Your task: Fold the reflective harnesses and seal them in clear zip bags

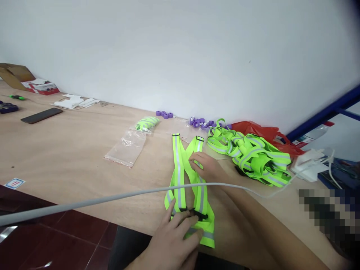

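Observation:
A neon-yellow reflective strap harness (179,168) lies spread on the wooden table, its black buckles near the front edge and slide adjusters at the far end. My left hand (177,236) rests on the lower part by the buckles, fingers apart and pressing on the straps. My right hand (206,165) touches the right strap below its adjuster, fingers curled; whether they pinch the strap is hard to make out. An empty clear plastic bag (126,148) lies to the left, beside a bag holding a folded yellow harness (147,123).
A pile of yellow straps (253,153) lies right, before a red bag (258,129). Purple parts (197,122) sit by the wall. A pale cable (112,197) crosses above my hands. Phone (42,115), papers (74,102) and box (42,87) stand left; white adapter (309,165) right.

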Motion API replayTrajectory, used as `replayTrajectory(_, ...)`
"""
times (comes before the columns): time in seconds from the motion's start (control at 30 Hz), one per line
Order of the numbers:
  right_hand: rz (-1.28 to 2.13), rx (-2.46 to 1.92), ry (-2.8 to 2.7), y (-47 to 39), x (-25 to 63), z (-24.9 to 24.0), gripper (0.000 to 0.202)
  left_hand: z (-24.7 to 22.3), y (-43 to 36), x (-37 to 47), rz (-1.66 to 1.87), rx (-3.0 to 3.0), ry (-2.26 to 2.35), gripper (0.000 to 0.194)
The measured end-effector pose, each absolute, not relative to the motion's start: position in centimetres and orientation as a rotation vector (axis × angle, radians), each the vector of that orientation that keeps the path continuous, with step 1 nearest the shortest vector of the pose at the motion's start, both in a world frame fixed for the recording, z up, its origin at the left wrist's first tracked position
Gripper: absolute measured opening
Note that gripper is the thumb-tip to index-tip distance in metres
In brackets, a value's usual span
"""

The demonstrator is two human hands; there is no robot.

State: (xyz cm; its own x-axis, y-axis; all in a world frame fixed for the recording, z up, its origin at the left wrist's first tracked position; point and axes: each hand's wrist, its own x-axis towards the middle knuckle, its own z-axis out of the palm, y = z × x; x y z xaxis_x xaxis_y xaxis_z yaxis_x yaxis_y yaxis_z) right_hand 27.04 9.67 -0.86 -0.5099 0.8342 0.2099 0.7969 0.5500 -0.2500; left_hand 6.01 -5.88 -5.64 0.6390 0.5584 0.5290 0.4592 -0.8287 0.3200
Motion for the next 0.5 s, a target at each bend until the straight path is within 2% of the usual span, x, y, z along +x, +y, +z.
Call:
replayTrajectory(0.13,0.303,-1.059,-2.540,7.6,26.4,-1.2,0.024,-4.3,-5.9,5.7,0.774,2.650,0.818,0.033)
replayTrajectory(0.27,0.262,-0.889,-2.706,6.8,24.1,-1.2,0.031,-3.9,-6.0,5.6,0.723,2.601,0.807,0.033)
replayTrajectory(0.4,0.189,-0.944,-2.808,7.9,22.3,-0.6,0.047,-4.1,-6.1,5.5,0.707,2.599,0.814,0.032)
replayTrajectory(0.5,0.192,-1.068,-2.862,9.1,21.8,-0.3,0.046,-4.2,-6.1,5.4,0.695,2.604,0.808,0.034)
